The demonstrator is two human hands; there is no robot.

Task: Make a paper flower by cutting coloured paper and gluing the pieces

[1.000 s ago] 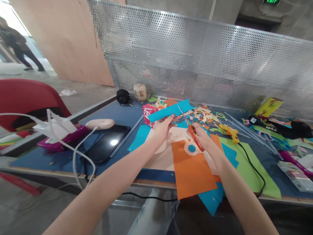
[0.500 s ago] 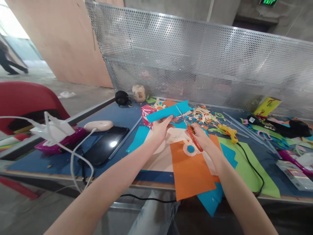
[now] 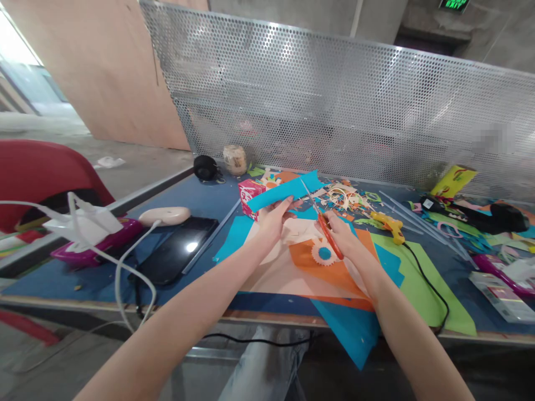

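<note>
My left hand (image 3: 272, 218) pinches a strip of blue paper (image 3: 278, 194), held slanting above the table. In my right hand (image 3: 337, 228) is a pair of scissors with orange handles (image 3: 332, 238). Their blades point up and left, at the strip's right part; whether they cut into it I cannot tell. Below my right hand lies a pale paper flower with a blue centre (image 3: 324, 253), on a sheet of orange paper (image 3: 307, 259). Under that are a pale sheet (image 3: 267, 281) and blue paper (image 3: 351, 323) that hangs over the table's front edge.
Paper scraps (image 3: 343, 197) lie behind my hands, beside a pink box (image 3: 249, 196). At right are a yellow glue gun (image 3: 388, 225) and a green sheet (image 3: 434, 284). A phone (image 3: 179, 250) and white cables (image 3: 119, 267) occupy the left. A perforated metal panel (image 3: 292, 100) stands behind.
The orange sheet's front part, which hung past the table edge, now lies farther back and looks curled or bent. The blue strip and scissors stay nearly where they were.
</note>
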